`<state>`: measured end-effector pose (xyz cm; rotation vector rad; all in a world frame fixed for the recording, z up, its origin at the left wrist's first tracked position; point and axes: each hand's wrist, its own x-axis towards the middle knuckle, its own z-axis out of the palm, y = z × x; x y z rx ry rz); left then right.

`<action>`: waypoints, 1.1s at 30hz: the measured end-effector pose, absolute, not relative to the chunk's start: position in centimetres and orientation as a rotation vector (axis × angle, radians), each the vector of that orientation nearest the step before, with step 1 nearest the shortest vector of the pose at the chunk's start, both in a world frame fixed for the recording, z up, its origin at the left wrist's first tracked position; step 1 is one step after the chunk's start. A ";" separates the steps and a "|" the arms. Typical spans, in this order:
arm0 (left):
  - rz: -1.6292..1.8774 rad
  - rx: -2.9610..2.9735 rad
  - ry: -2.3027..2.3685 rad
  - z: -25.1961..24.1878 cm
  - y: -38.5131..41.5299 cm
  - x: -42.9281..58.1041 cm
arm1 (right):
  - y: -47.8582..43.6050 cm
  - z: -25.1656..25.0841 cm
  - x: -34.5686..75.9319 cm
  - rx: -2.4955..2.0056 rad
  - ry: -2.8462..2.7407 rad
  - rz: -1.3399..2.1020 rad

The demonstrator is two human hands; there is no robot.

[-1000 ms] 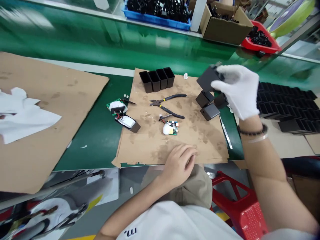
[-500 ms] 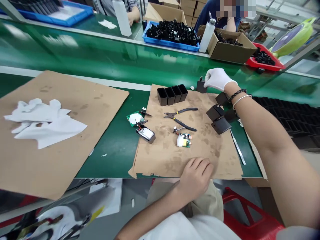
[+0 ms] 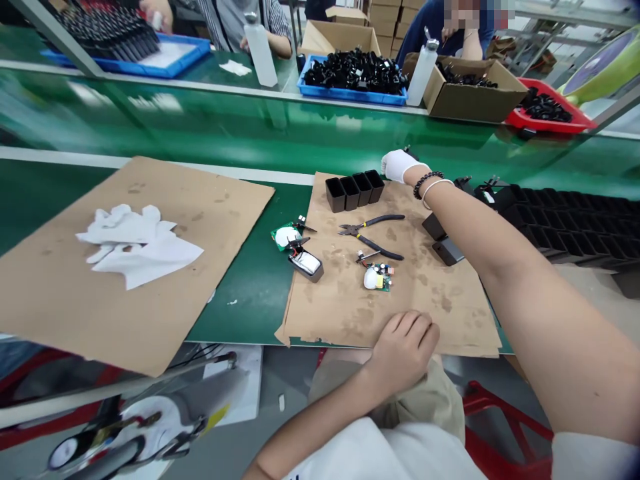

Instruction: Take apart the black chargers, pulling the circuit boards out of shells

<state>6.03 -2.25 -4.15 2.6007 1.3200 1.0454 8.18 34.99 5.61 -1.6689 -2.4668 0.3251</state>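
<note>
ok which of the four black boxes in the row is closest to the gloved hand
The rightmost box in that row of four: it sits beside the gloved right hand; the other three boxes line up to its left, farther away.

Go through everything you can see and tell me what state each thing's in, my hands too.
Right hand: gloved; grip hidden.
Left hand: bare, loosely curled.
Four black cases in a row: upright, open on top.
Pliers: spread open.
Nearest circuit board: uncased.
Black case left of pliers: open, white piece inside.
Middle blue tray: uncovered, heaped full.
Right cardboard box: open.
Red tray: uncovered.
</note>
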 end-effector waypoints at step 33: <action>1.429 1.787 1.132 5.5 -4.4 -3.3 | 7.5 3.8 15.7 -1.221 -2.778 0.488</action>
